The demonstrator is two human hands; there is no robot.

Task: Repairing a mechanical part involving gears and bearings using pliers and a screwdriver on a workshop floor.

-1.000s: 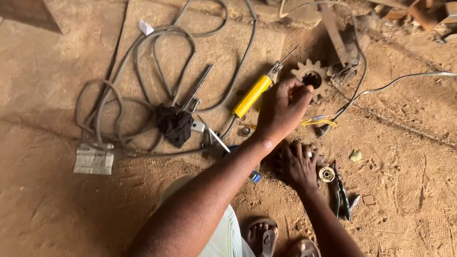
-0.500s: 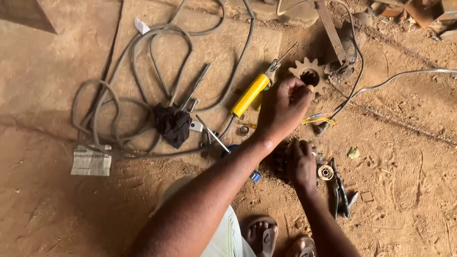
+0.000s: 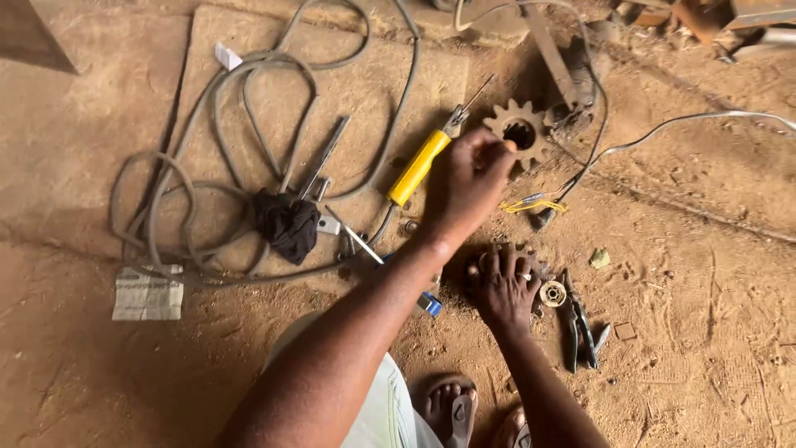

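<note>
My left hand [image 3: 471,178] reaches across the dirt floor, its fingers curled and pinching the near rim of a pale toothed gear [image 3: 522,131]. A yellow-handled screwdriver [image 3: 419,168] lies just left of that hand. Nearer to me, my right hand [image 3: 502,286] presses down with spread fingers on a dark round metal part [image 3: 497,249], which it mostly hides. A small round bearing [image 3: 553,293] and dark pliers [image 3: 579,328] lie beside its right edge.
A coiled grey cable [image 3: 211,166] lies on a flat board [image 3: 373,79] with a black rag [image 3: 286,224], a metal strip [image 3: 325,153] and a folded paper [image 3: 149,293]. A thin white wire [image 3: 688,120] runs right. My sandalled feet [image 3: 452,411] are at the bottom.
My left hand has drawn back slightly from the gear, so more of its teeth show. My right hand stays pressed on the dark part. The view has drifted a little.
</note>
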